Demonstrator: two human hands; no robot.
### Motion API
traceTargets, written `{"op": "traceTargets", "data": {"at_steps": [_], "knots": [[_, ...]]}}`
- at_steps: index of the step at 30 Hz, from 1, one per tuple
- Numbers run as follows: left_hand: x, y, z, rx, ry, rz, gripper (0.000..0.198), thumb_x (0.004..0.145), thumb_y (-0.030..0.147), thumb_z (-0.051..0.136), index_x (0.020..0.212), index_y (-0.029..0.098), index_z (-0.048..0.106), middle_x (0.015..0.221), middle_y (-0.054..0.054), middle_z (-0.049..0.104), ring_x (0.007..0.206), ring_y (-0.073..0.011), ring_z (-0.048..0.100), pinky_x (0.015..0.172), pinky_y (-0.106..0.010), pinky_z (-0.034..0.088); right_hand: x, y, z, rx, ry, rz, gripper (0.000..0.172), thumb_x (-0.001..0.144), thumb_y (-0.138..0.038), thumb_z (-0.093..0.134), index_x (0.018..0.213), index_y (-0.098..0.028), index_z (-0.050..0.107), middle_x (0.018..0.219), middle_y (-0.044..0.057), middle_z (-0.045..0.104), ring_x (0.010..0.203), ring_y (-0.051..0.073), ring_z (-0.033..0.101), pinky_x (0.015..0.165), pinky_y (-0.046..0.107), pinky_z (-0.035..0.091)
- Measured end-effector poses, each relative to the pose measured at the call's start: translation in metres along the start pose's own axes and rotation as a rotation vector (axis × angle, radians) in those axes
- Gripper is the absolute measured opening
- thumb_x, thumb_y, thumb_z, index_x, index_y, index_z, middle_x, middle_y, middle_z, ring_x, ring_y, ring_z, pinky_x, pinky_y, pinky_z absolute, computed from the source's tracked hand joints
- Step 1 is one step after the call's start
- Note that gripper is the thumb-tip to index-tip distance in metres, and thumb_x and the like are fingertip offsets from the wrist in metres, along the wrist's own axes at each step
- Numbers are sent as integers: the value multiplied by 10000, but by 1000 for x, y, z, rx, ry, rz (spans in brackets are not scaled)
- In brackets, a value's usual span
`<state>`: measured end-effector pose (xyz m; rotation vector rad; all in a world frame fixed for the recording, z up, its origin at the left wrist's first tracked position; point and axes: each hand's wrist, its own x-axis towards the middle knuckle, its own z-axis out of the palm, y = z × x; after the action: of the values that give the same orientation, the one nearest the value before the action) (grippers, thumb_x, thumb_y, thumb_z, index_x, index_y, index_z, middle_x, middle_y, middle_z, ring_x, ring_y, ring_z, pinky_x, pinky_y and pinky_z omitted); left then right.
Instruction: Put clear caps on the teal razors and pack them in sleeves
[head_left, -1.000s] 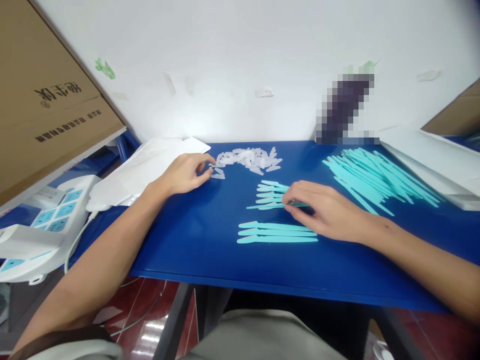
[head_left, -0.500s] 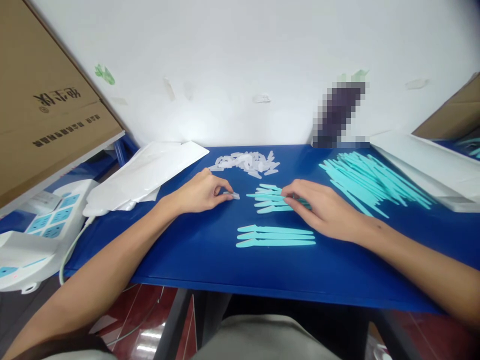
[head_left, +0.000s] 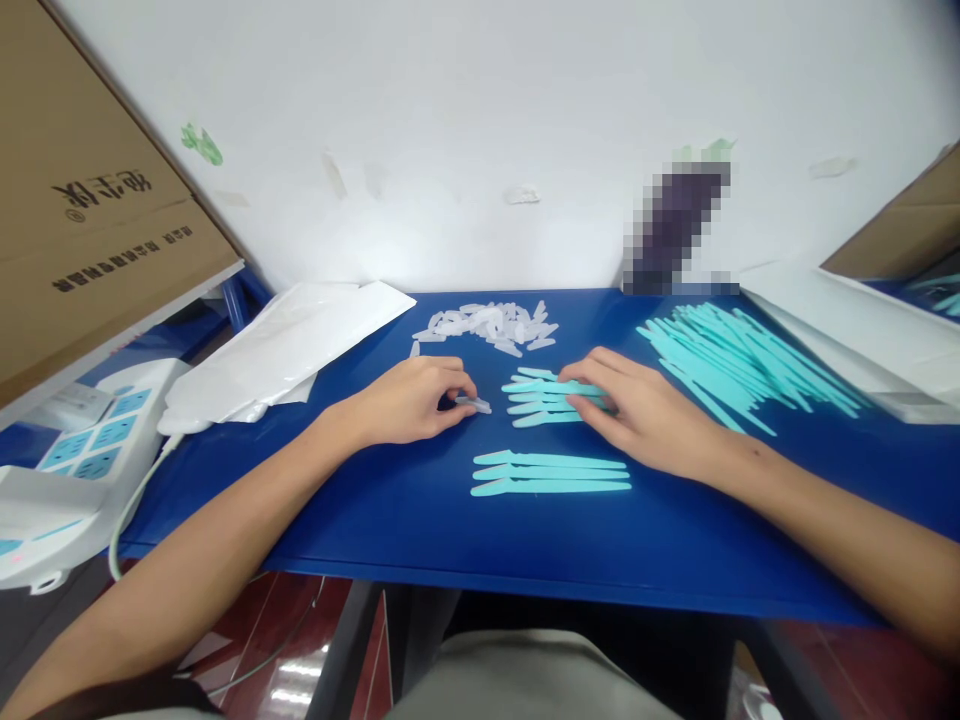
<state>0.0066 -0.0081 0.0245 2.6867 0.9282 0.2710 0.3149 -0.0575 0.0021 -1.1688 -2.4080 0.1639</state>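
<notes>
My left hand [head_left: 424, 398] is pinched around a small translucent blade cap [head_left: 474, 405], which sticks out past the fingertips toward the right. Just across from it, my right hand [head_left: 630, 405] has thumb and fingers closed on a turquoise eyebrow razor [head_left: 536, 387], blade end pointing left. That razor lies among several others in a small group, partly covered by the fingers. Nearer me, a row of three turquoise razors [head_left: 555, 487] lies side by side, blade ends to the left. A heap of loose translucent caps [head_left: 491, 323] sits behind my left hand.
A large pile of turquoise razors [head_left: 742, 360] lies at the right on the blue table [head_left: 390, 530]. White plastic bags [head_left: 277, 345] and a power strip [head_left: 97, 440] are at the left. A cardboard box [head_left: 97, 200] leans at the far left; a white wall [head_left: 450, 130] stands behind.
My left hand has come slightly nearer me and to the right with its cap. The razor in my right hand has shifted right and down onto the group. One cap now shows behind my left hand.
</notes>
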Motion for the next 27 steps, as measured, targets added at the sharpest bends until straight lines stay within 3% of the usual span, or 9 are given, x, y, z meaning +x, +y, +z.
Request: {"op": "traceTargets", "data": {"at_steps": [5, 11, 16, 27], "knots": [[0, -3, 1, -136, -21, 4, 256, 986, 421, 621, 1086, 219, 743, 1105, -78, 630, 942, -190, 623, 788, -296, 504, 0, 0, 0, -7, -19, -23, 314, 1070, -306, 412, 1220, -172, 652, 1040, 86, 660, 790, 183, 643, 705, 334, 502], [1, -4, 0, -211, -33, -31, 217, 964, 393, 663, 1032, 196, 721, 961, -44, 703, 762, -152, 583, 673, -265, 465, 1, 0, 0, -52, -58, -78, 308, 1064, -254, 402, 1162, -176, 684, 948, 65, 671, 789, 186, 644, 685, 319, 475], [3, -3, 3, -174, -10, 1, 227, 963, 341, 648, 1109, 208, 758, 973, -54, 720, 775, -149, 627, 671, -252, 488, 1, -1, 0, -114, -44, -107, 303, 1059, -236, 412, 1153, -171, 693, 908, 59, 667, 752, 171, 634, 621, 296, 435], [4, 5, 14, -244, 242, 94, 166, 978, 260, 617, 1049, 197, 754, 996, -72, 728, 840, -158, 665, 731, -266, 578, 0, -6, -2, -240, -24, -81, 310, 1053, -250, 413, 1127, -183, 706, 921, 64, 670, 684, 155, 598, 522, 295, 334]]}}
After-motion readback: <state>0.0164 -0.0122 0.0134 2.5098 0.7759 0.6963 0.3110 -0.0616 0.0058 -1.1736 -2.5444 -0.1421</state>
